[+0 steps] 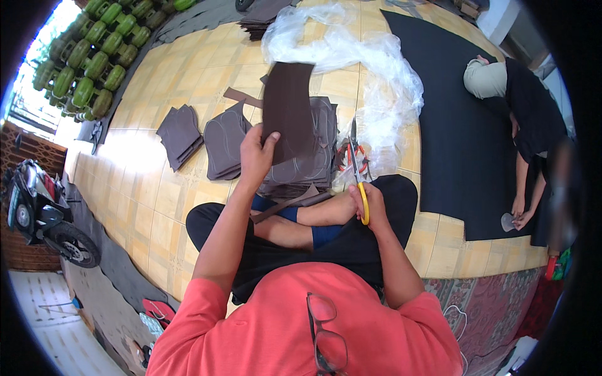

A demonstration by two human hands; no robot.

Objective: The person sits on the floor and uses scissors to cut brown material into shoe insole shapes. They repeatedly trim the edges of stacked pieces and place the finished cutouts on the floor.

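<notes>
fingers of the left hand (pixel 256 155): clamped on the near left edge of a dark brown sheet (pixel 287 100), thumb on top. the sheet extends toward the far side, above the middle pile (pixel 324 141) of brown pieces; contact with that pile cannot be told. fingers of the right hand (pixel 374 203): closed around the yellow handle of the scissors (pixel 361 190), blades pointing far, to the right of the sheet and apart from it. the middle pile lies on the tiled floor (pixel 141 169), just beyond the person's crossed legs (pixel 326 211). a second pile (pixel 222 147), curved lines marked on its top piece, sits just to its left; a third pile (pixel 179 135) is farther left. clear plastic (pixel 389 69) lies crumpled, far and to the right. right side: a black sheet (pixel 448 138), spread out, with a co-worker (pixel 533 94) bent over it. far left: green gas cylinders (pixel 88 66), stacked. left: a motorcycle (pixel 47 216), upright.
</notes>
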